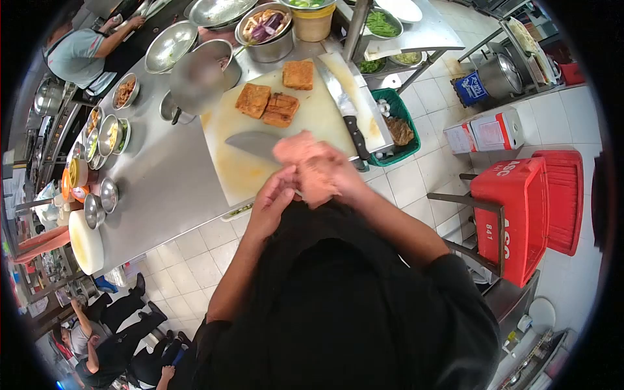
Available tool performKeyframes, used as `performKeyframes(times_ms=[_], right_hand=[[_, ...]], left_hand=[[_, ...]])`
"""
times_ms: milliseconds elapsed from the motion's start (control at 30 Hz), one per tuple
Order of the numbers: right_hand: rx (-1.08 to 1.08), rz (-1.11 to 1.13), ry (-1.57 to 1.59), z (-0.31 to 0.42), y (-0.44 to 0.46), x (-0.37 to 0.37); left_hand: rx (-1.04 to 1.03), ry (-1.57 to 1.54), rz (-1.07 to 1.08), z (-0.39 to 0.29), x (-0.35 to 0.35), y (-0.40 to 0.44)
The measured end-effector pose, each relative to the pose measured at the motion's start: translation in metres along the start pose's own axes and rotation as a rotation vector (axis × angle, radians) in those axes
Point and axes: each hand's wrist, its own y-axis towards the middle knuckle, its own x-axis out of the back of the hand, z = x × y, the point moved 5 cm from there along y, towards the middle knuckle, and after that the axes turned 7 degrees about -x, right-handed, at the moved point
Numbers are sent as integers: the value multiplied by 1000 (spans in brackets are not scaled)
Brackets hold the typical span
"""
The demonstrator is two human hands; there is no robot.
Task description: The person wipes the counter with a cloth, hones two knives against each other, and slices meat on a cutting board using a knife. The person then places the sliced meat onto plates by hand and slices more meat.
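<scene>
A crumpled pink cloth [315, 174] is bunched in my right hand [344, 174], its fingers closed round it. My left hand [274, 197] has curled fingers meeting the cloth's left edge, apparently pinching it. Beyond the hands, a wide knife blade [252, 143] lies over the cutting board [224, 175]; its handle is hidden behind the hands and cloth. Three browned fried tofu blocks [281, 109] sit farther back on the board. To the right, a black-handled knife [351, 120] rests lengthwise on a narrower strip of board.
A green basket [406, 149] stands right of the board. Metal bowls [171, 47] and a pot of cut vegetables [265, 29] line the counter's back. Red crates [510, 214] stand to the right. One co-worker [78, 55] is at back left, others [123, 344] at lower left.
</scene>
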Motion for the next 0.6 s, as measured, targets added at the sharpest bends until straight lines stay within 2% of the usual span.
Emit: performKeyframes(times_ms=[67,100,133,200,267,300,367,433,467,600], right_hand=[[229,-268,-404,66,-31,51],[300,-384,-381,95,-48,71],[392,-423,-287,123,-62,82],[380,-573,-260,162,-71,117],[381,-591,-359,180,-48,164],[383,-598,-410,185,-28,186],[367,-620,-753,186,23,222],[387,-608,-1029,161,59,255],[417,-581,-1132,136,78,266],[473,-566,-1390,116,50,256]], left_hand=[[-78,175,-76,8,-4,24],[-116,264,-118,14,-5,37],[-77,225,-180,29,-7,49],[-48,530,-127,54,-25,77],[4,775,-82,75,-48,104],[43,865,-69,85,-62,116],[51,1016,-64,106,-78,134],[-23,1130,-85,126,-87,148],[41,1156,-93,129,-91,153],[109,1269,-169,138,-97,166]])
